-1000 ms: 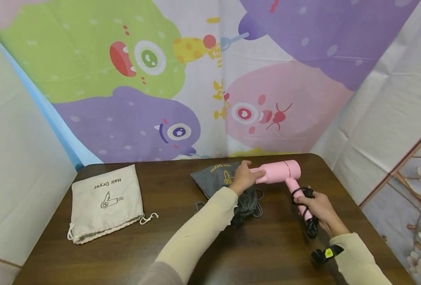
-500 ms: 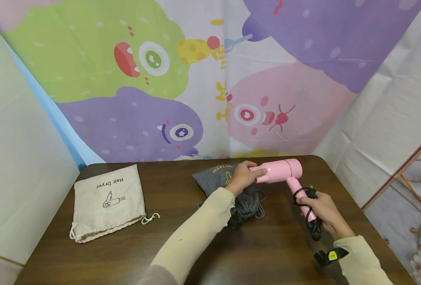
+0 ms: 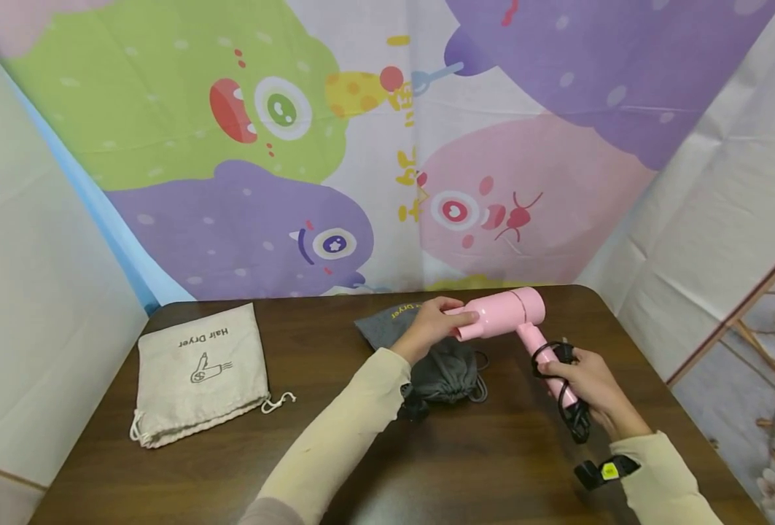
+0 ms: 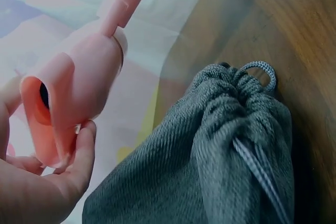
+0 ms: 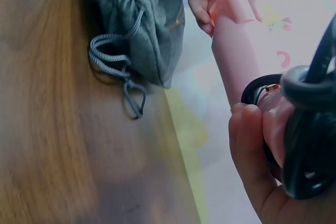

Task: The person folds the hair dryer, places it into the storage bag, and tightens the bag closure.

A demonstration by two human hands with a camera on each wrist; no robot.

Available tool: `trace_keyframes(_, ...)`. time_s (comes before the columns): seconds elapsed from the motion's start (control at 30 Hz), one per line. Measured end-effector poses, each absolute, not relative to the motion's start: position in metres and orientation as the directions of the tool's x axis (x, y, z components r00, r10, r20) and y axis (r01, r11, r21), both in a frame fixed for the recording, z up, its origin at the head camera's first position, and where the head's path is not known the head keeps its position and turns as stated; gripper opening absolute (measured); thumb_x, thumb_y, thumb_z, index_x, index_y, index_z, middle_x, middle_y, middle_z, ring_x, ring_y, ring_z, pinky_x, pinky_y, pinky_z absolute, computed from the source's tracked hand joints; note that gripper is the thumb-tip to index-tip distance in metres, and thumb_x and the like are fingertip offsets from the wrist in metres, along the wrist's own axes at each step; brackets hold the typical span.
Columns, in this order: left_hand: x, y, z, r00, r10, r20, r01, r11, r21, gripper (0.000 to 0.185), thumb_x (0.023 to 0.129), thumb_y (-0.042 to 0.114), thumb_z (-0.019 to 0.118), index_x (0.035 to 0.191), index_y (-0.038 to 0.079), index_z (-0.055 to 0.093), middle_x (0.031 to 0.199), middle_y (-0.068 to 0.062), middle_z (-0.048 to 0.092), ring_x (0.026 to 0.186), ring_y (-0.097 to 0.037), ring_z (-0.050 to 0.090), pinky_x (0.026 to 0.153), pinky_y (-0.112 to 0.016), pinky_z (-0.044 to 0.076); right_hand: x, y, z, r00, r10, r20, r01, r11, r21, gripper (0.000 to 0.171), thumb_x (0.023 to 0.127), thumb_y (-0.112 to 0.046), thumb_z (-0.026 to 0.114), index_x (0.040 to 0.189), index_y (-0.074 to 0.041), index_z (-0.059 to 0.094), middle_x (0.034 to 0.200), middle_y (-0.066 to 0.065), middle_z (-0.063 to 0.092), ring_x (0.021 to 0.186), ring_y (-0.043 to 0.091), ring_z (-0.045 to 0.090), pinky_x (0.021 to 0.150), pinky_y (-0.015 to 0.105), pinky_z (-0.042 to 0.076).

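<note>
The pink dryer [image 3: 501, 321] is held off the desk [image 3: 230, 467], right of centre in the head view, carried at both ends so it stays level. The left hand [image 3: 429, 324] has its fingers [image 4: 79, 150] curled round the nozzle rim; the right hand [image 3: 580, 383] grips the handle with the black cord [image 3: 567, 408] bundled against it. Directly below lies the grey bag [image 3: 436, 364], its mouth drawn shut. A beige bag [image 3: 200, 375] lies flat at lower left. The cord's plug is hidden; the grey bag's print is partly covered.
</note>
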State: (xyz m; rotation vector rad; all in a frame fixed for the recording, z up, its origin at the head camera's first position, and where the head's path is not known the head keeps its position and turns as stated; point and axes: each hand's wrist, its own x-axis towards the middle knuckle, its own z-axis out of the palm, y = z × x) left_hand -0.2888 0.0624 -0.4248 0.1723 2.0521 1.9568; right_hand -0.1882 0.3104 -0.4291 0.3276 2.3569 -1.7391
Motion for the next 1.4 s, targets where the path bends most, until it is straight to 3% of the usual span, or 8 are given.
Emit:
trace_keyframes(0.23, -0.283, 0.043, -0.421, -0.944, 0.303, -0.129, -0.102, 0.105, 0.989, 0.046, 0.082, 0.022, 0.077, 0.121, 0.001, 0.064, 0.113, -0.012, 0.067, 0.077, -0.009, 0.06, 0.07, -0.021, 0.052, -0.187, 0.299, -0.426, -0.963, 0.037, -0.266, 0.264, 0.314, -0.912, 0.059, 0.088, -0.014, 0.066, 0.13, 0.016, 0.038, 0.083, 0.009, 0.067, 0.063, 0.013, 0.068, 0.061, 0.033, 0.058)
trace_keyframes(0.53, -0.278, 0.021, -0.423, -0.926, 0.358, -0.119, -0.084, 0.111, 0.99, 0.047, 0.083, 0.021, 0.076, 0.122, -0.001, 0.061, 0.116, -0.013, 0.064, 0.084, -0.011, 0.059, 0.075, -0.023, 0.052, -0.185, 0.287, -0.422, -0.974, 0.021, -0.224, 0.218, 0.336, -0.916, 0.052, 0.084, -0.01, 0.067, 0.123, 0.016, 0.044, 0.074, 0.007, 0.066, 0.06, 0.014, 0.066, 0.057, 0.031, 0.056)
trace_keyframes(0.73, -0.273, 0.007, -0.43, -0.914, 0.382, -0.138, -0.117, 0.077, 0.99, 0.044, 0.085, 0.015, 0.072, 0.12, -0.005, 0.053, 0.114, -0.015, 0.06, 0.084, -0.013, 0.058, 0.072, -0.024, 0.051, -0.183, 0.277, -0.423, -0.977, 0.001, -0.214, 0.198, 0.382, -0.903, 0.05, 0.082, -0.012, 0.069, 0.118, 0.015, 0.049, 0.077, 0.008, 0.061, 0.061, 0.013, 0.062, 0.056, 0.029, 0.054)
trace_keyframes(1.1, -0.254, -0.021, -0.434, -0.908, 0.391, -0.149, -0.15, 0.028, 0.988, 0.053, 0.089, 0.013, 0.067, 0.136, -0.002, 0.048, 0.132, -0.021, 0.054, 0.098, -0.018, 0.059, 0.081, -0.026, 0.053, -0.184, 0.255, -0.425, -0.976, -0.066, -0.206, 0.171, 0.347, -0.922, 0.047, 0.08, -0.01, 0.069, 0.115, 0.015, 0.049, 0.073, 0.011, 0.061, 0.056, 0.016, 0.064, 0.052, 0.031, 0.055)
trace_keyframes(1.4, -0.243, -0.042, -0.433, -0.939, 0.337, -0.075, -0.03, 0.137, 0.99, 0.052, 0.086, 0.016, 0.071, 0.133, -0.001, 0.056, 0.131, -0.019, 0.06, 0.102, -0.019, 0.06, 0.088, -0.028, 0.051, -0.186, 0.238, -0.425, -0.981, -0.088, -0.175, 0.129, 0.382, -0.915, 0.045, 0.078, -0.011, 0.072, 0.111, 0.013, 0.054, 0.078, 0.01, 0.061, 0.061, 0.015, 0.061, 0.054, 0.031, 0.054)
